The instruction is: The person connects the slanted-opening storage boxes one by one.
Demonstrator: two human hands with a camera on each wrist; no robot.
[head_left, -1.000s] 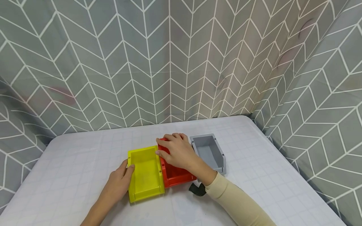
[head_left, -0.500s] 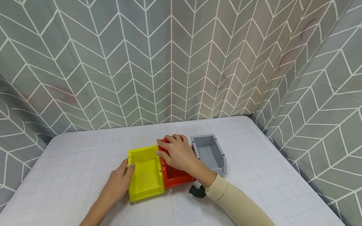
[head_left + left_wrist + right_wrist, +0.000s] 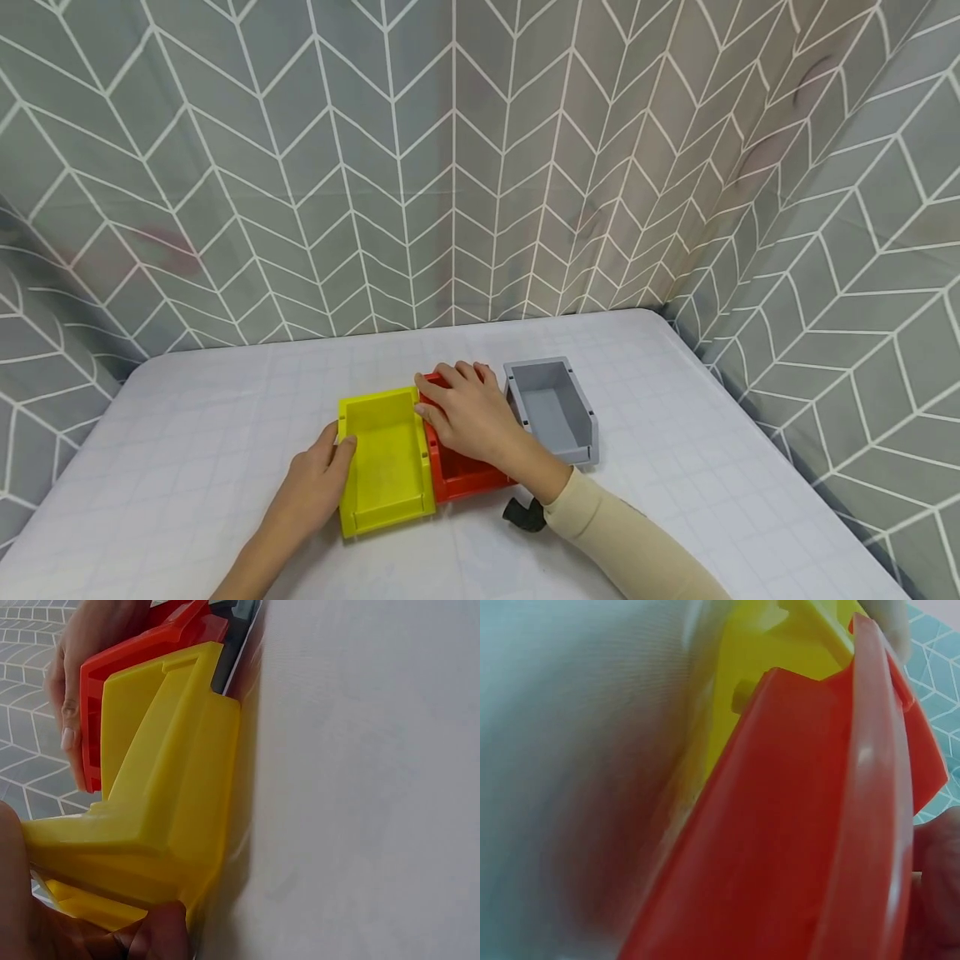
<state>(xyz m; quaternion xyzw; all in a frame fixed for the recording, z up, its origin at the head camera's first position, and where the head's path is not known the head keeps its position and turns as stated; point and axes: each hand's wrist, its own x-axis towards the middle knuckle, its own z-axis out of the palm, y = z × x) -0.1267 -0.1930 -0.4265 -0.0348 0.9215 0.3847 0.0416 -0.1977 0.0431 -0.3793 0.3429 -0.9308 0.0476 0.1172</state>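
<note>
A yellow plastic storage bin (image 3: 386, 467) lies on the table, and my left hand (image 3: 311, 487) grips its left wall with the thumb over the rim. In the left wrist view, fingers (image 3: 161, 930) curl beneath the edge of that bin. Tight against its right side is a red storage bin (image 3: 465, 479), set slightly farther back. My right hand (image 3: 468, 417) reaches across the red bin and holds it at the far left, fingers over the back rim and thumb at the side wall. Hand and forearm hide much of the red bin's inside.
A grey storage bin (image 3: 558, 408) stands right of the red one, turned at a slight angle. A small black object (image 3: 522, 515) lies in front, partly hidden by the right sleeve (image 3: 622, 525). The white table (image 3: 187, 433) ends at a patterned curtain (image 3: 465, 167).
The red bin and my right hand have shifted very slightly toward me along the yellow bin's side. My left hand and the yellow bin look nearly unmoved.
</note>
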